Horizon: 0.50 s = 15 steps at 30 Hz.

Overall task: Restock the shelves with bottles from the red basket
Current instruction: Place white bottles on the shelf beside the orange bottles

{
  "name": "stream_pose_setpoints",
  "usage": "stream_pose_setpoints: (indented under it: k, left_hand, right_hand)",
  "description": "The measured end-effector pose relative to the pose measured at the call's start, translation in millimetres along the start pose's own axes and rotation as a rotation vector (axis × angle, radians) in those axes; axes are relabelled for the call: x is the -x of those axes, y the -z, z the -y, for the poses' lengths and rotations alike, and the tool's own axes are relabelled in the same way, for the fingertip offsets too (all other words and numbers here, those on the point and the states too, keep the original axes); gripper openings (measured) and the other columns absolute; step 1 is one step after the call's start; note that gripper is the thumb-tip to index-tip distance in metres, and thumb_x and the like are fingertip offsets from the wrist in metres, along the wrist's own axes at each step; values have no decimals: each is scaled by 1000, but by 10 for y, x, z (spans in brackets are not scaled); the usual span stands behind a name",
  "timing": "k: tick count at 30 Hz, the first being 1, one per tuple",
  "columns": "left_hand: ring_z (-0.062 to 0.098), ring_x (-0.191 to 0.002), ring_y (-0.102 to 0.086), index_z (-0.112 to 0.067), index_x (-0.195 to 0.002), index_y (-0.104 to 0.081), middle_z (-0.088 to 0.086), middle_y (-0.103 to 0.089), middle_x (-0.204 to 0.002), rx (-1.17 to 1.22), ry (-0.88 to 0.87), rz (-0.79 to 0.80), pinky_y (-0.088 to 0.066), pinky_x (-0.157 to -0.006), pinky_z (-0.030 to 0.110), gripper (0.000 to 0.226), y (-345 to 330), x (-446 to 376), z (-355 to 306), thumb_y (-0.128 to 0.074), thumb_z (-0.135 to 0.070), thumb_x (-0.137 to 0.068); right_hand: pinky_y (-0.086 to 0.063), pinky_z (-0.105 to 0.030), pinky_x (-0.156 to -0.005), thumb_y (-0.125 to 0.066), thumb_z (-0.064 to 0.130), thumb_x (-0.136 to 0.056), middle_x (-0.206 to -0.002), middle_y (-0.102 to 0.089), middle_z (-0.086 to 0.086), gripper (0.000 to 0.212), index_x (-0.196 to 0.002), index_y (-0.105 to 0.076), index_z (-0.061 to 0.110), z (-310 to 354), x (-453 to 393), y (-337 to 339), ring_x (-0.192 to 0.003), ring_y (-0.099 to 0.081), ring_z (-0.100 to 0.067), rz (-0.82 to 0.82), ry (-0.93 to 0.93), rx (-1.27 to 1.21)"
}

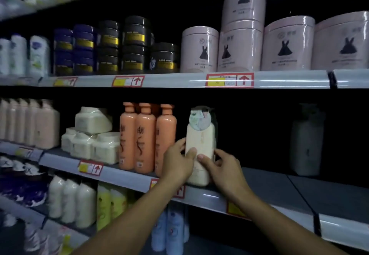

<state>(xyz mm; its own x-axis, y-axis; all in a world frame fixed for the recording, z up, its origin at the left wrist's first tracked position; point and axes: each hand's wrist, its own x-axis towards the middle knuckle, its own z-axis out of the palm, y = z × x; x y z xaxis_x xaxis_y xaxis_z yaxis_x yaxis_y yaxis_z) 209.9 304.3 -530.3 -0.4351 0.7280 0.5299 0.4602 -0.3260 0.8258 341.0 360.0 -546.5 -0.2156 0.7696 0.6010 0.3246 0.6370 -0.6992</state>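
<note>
Your left hand [176, 161] and right hand [220, 166] gripped the cream bottle [199, 146] beside the orange bottles [145, 136]; it looked rigid, slick, best held mid-body.

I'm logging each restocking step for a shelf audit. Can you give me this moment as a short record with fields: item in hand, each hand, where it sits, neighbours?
item: cream plastic bottle with a round picture label near its top, upright
left hand: left hand grips the bottle's left side, thumb on its front
right hand: right hand grips the bottle's right side, thumb on its front
place: at the front edge of the grey middle shelf
left neighbours: three orange pump bottles
right of it: bare shelf, then a pale bottle in shadow
red basket: not in view
</note>
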Motion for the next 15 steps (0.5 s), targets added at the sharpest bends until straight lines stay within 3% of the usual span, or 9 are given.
stream_pose_setpoints:
  k: [4,7,9,12,15]
  left_hand:
    - [13,-97,-69,-22,-132,-62,-4,-73,-116,-124,-33,-1,-57,-85,29,45,-53,70,104,-72,-15,-88]
    - [14,-97,-70,-21,-142,-51,-5,-71,-113,-33,24,-13,-60,-88,39,65,-56,16,158,-77,-9,-84]
    - [13,-96,-71,-23,-140,-52,-4,-71,-111,19,43,-27,-60,-88,41,66,-55,19,197,-78,-4,-83]
    - [8,-91,-73,-35,-116,-59,-10,-72,-105,29,8,-40,-62,-84,35,52,-75,55,264,-80,-3,-81]
    - [6,-92,-72,-29,-122,-60,-15,-68,-101,-38,-41,-21,-60,-81,25,53,-94,34,292,-79,-2,-81]
  right_hand:
    - [-45,-16,-52,-73,43,-87,-67,-70,2,29,-104,-75,20,-88,4,-6,-58,-62,-3,-12,14,4]
    - [-40,-14,-53,-76,39,-85,-70,-63,5,23,-95,-73,18,-96,-44,-18,-59,-55,1,-54,69,25]
    - [-40,-13,-58,-76,39,-84,-79,-58,6,26,-103,-71,22,-107,-17,-49,-64,-53,-1,-64,118,67]
    - [-40,-9,-63,-73,39,-87,-81,-49,10,37,-122,-65,27,-148,22,-72,-69,-48,0,-36,149,115]
    - [-41,-13,-65,-73,42,-86,-87,-53,7,42,-124,-64,25,-197,-7,-93,-76,-53,-6,-21,101,174]
